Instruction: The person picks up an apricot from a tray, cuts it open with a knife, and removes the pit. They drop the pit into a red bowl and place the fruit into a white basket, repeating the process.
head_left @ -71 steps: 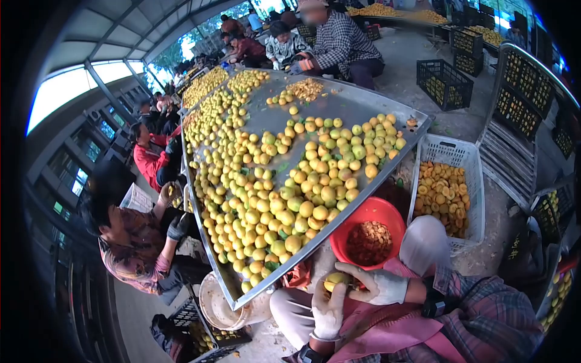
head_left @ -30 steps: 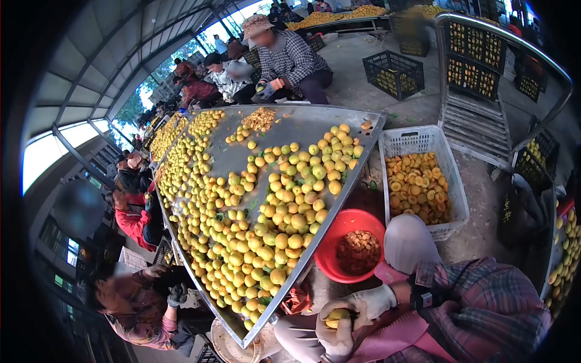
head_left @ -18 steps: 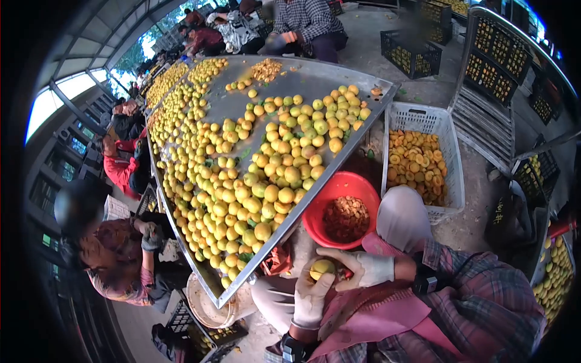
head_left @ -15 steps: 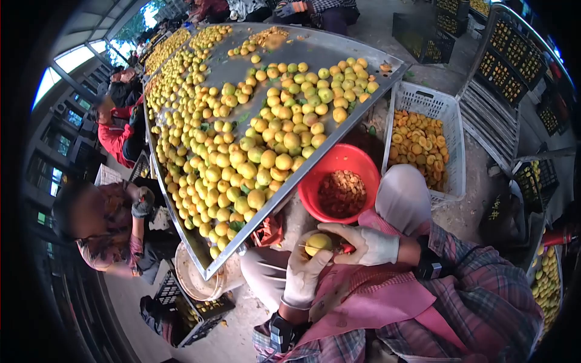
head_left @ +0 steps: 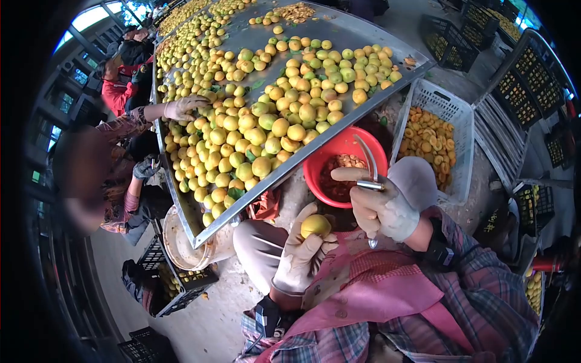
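Observation:
My left hand [head_left: 298,257], in a pale glove, is closed around a whole yellow apricot [head_left: 315,226] above my lap. To its right, my gloved right hand [head_left: 387,210] is raised and grips a curved metal tool [head_left: 371,185], its forefinger stretched out to the left. A thin bent strip of the tool arcs up over the red bowl [head_left: 381,145]; its exact kind I cannot tell. Reddish-brown pits and bits [head_left: 348,162] lie in the bowl, just beyond my hands. Pink cloth [head_left: 375,284] covers my lap.
A metal-edged table [head_left: 275,176] heaped with apricots [head_left: 242,139] slopes away ahead. At right stands a white crate [head_left: 463,130] of split apricots. A white bucket [head_left: 181,242] and black crate [head_left: 181,296] stand at left. A co-worker's gloved hand [head_left: 186,109] reaches over the fruit.
My right hand has moved off the apricot to the right and up, showing the metal tool. The apricot stays in my left hand. The co-worker at left now reaches onto the table.

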### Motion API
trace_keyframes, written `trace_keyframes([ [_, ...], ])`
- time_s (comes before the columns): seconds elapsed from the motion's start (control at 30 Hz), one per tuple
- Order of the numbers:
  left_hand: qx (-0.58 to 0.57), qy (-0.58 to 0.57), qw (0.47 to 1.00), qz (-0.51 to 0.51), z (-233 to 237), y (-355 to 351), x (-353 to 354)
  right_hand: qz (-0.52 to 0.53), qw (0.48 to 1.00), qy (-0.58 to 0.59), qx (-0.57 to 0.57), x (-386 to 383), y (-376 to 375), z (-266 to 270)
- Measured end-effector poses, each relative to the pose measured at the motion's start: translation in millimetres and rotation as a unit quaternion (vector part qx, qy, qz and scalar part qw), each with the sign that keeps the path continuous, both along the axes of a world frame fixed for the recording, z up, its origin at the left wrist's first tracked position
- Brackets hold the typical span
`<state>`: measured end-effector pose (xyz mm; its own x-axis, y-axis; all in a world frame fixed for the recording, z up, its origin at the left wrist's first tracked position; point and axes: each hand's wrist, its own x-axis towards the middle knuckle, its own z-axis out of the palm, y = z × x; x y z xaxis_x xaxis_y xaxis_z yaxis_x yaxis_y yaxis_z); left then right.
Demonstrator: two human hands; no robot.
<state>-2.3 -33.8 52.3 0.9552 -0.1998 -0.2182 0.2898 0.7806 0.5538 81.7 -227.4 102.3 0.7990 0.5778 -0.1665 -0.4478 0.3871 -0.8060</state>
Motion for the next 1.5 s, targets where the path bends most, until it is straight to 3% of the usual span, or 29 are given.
trace_keyframes([
  [0.03, -0.052, 0.01, 0.999, 0.01, 1, -1, -1, 0.001, 1.0, 0.0, -0.001, -1, 4, 1],
  [0.1, -0.057, 0.018, 0.998, 0.001, 6, 0, 2, -0.113, 0.993, 0.019, 0.022, -3, 13, 6],
  [0.2, -0.066, 0.028, 0.997, -0.014, 10, 2, 0, -0.14, 0.988, -0.068, 0.01, -6, 16, 29],
  [0.27, -0.092, -0.037, 0.994, -0.049, 1, 3, -1, -0.15, 0.985, -0.062, 0.048, -6, 21, 32],
  [0.33, -0.106, -0.051, 0.991, -0.058, -6, 3, -1, -0.184, 0.971, -0.138, 0.059, -7, 27, 37],
  [0.4, -0.12, -0.064, 0.988, -0.065, -12, 3, -2, -0.185, 0.97, -0.126, 0.092, -7, 31, 37],
  [0.47, -0.146, -0.072, 0.983, -0.082, -12, 1, -1, -0.169, 0.936, -0.308, -0.014, -6, 31, 39],
  [0.5, -0.146, -0.073, 0.983, -0.081, -10, -1, -1, -0.135, 0.966, -0.211, 0.061, -8, 30, 41],
  [0.57, -0.205, -0.046, 0.975, -0.068, -3, -6, -2, -0.148, 0.968, -0.188, 0.071, -13, 36, 43],
  [0.63, -0.194, -0.061, 0.975, -0.085, -8, -6, -1, -0.152, 0.974, -0.144, 0.081, -14, 37, 47],
  [0.77, -0.138, -0.083, 0.981, -0.104, -9, -8, -4, -0.153, 0.972, -0.173, 0.047, -15, 37, 37],
  [0.83, -0.124, -0.086, 0.981, -0.121, -11, -6, -5, -0.142, 0.953, -0.257, 0.08, -11, 37, 24],
  [0.87, -0.07, -0.098, 0.984, -0.129, -10, -5, -5, -0.142, 0.952, -0.257, 0.079, -9, 33, 23],
  [0.93, -0.017, -0.11, 0.985, -0.136, -3, -5, -4, -0.049, 0.954, -0.292, 0.049, -3, 23, 21],
  [1.07, 0.04, -0.128, 0.982, -0.135, 6, -8, -1, -0.041, 0.975, -0.176, 0.131, -13, 29, 16],
  [1.13, 0.044, -0.134, 0.982, -0.124, 8, -10, -2, -0.131, 0.979, -0.15, 0.051, -17, 38, 24],
  [1.27, 0.085, -0.128, 0.985, -0.083, 4, -20, -10, -0.097, 0.977, -0.185, 0.027, -16, 35, 26],
  [1.3, 0.079, -0.112, 0.989, -0.059, -1, -21, -11, -0.112, 0.974, -0.198, 0.011, -17, 39, 21],
  [1.33, 0.083, -0.134, 0.983, -0.097, -8, -16, -8, -0.131, 0.967, -0.217, -0.001, -16, 45, 16],
  [1.37, 0.139, -0.13, 0.98, -0.062, 1, -21, -8, -0.154, 0.958, -0.241, -0.012, -11, 51, 14],
  [1.4, 0.08, -0.104, 0.988, -0.082, -12, -21, -11, -0.179, 0.947, -0.265, -0.021, -6, 55, 16],
  [1.43, 0.068, -0.118, 0.985, -0.108, -22, -15, -8, -0.128, 0.973, -0.19, 0.021, -5, 52, 26],
  [1.47, 0.27, -0.131, 0.947, -0.112, -25, -10, -7, -0.07, 0.989, -0.112, 0.061, -7, 48, 34],
  [1.5, 0.063, -0.101, 0.986, -0.118, -30, -11, -6, -0.073, 0.992, 0.004, 0.103, -6, 49, 33],
])
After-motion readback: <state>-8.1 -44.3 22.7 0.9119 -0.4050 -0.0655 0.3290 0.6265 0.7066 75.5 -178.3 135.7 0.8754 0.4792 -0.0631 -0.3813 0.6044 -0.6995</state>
